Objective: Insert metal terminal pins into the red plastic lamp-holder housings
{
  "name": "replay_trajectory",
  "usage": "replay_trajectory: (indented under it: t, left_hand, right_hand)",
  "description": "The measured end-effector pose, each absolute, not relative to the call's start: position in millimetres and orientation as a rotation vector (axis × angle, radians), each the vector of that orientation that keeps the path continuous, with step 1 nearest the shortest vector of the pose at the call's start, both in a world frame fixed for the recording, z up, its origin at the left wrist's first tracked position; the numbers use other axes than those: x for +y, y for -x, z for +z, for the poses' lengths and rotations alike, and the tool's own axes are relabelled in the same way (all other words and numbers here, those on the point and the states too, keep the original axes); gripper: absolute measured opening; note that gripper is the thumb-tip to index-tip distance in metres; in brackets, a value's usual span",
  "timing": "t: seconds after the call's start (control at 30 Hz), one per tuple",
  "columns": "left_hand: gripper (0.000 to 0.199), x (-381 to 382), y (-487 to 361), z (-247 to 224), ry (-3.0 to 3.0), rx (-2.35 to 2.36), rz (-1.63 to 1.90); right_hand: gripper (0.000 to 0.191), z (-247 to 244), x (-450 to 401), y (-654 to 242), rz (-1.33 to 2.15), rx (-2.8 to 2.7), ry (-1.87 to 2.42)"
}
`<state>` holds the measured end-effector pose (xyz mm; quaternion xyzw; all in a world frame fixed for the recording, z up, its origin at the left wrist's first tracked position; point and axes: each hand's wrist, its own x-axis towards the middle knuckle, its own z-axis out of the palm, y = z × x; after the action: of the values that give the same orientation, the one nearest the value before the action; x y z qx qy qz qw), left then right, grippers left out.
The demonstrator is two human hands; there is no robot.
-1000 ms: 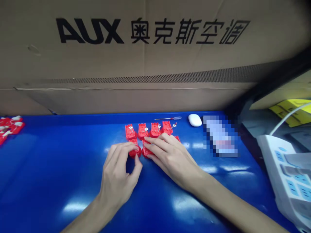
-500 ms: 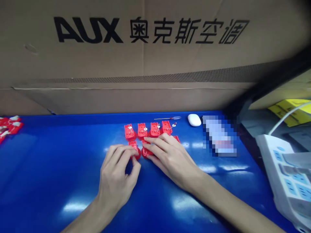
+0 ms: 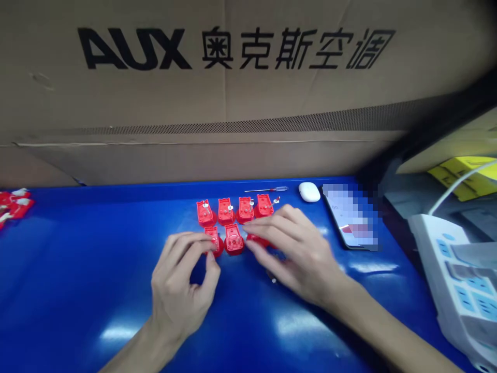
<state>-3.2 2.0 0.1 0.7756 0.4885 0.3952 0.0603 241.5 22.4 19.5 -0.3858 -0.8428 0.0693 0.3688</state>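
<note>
Red plastic housings, open side up with small fittings inside, stand in two rows on the blue table (image 3: pixel 97 269). My left hand (image 3: pixel 182 280) is curled at the front-left housing (image 3: pixel 212 237), thumb and fingertips closed on its edge. The middle front housing (image 3: pixel 234 241) stands uncovered between my hands. Over the right front housing (image 3: pixel 259 240), which is partly hidden, my right hand (image 3: pixel 295 254) hovers or rests with thumb and fingers apart; contact is hard to judge. A small metal piece (image 3: pixel 273 277) shows beneath it. Back-row housings (image 3: pixel 225 211) carry small white pieces.
A screwdriver (image 3: pixel 267 189), a white rounded case (image 3: pixel 309 192) and a phone (image 3: pixel 349 217) lie behind and right. A white power strip (image 3: pixel 446 269) is at the right edge. More red-and-white parts (image 3: pixel 15 204) lie far left. A cardboard wall (image 3: pixel 233 103) stands behind.
My right hand has moved right, off the middle front housing, which is now uncovered. My left hand stays at the front-left housing. The view has shifted slightly.
</note>
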Motion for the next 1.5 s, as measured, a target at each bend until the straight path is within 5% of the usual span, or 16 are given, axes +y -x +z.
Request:
replay_trajectory:
  t: [0.17,0.27,0.57,1.2,1.5]
  left_hand:
    - [0.015,3.8,6.6,1.9,-2.148,1.655,1.235]
    - [0.031,6.6,8.1,0.1,-1.957,1.783,1.164]
    - [0.062,17.1,10.2,-14.3,-1.75,1.63,1.043]
    - [0.067,13.2,9.4,-15.8,-1.698,1.656,1.091]
    - [0.043,-21.0,-5.2,3.9,-1.722,1.43,1.653]
  right_hand:
    - [0.019,28.7,30.8,-273.6,0.208,-1.811,1.346]
    - [0.008,21.1,37.3,-283.6,0.386,-1.713,1.483]
    - [0.027,0.9,64.6,-276.8,0.519,-1.842,1.534]
    - [0.029,-9.0,79.0,-279.8,0.625,-1.795,1.501]
    - [0.028,-2.1,80.5,-287.7,0.564,-1.729,1.514]
